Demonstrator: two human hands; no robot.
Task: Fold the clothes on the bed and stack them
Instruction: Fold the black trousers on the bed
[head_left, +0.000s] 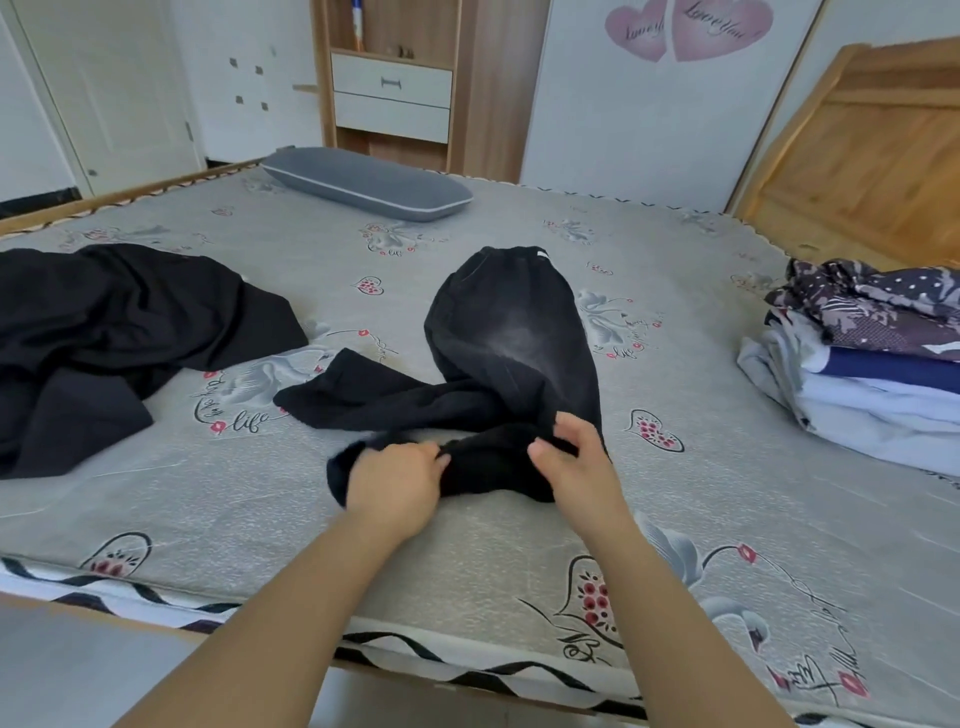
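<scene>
Two hands work at the near end of a pair of black trousers (511, 332) that lies in the middle of the bed (467, 561), waistband pointing away toward the grey pillow (366, 182) and one leg flopped out to the left. The left hand (395, 483) has its fingers curled down into the bunched cloth at the hem, and the right hand (569, 452) pinches a fold of the same fabric between thumb and fingers just beside it; both appear to be gathering the leg ends, probably so the legs can be laid one on the other before folding. A second black garment (119, 332) sprawls unfolded well off to the left, likely waiting its turn. At the right edge sits a stack of folded clothes (872, 374), patterned pieces on top of pale and blue ones, kept clear of the working area so finished items can be added there.
</scene>
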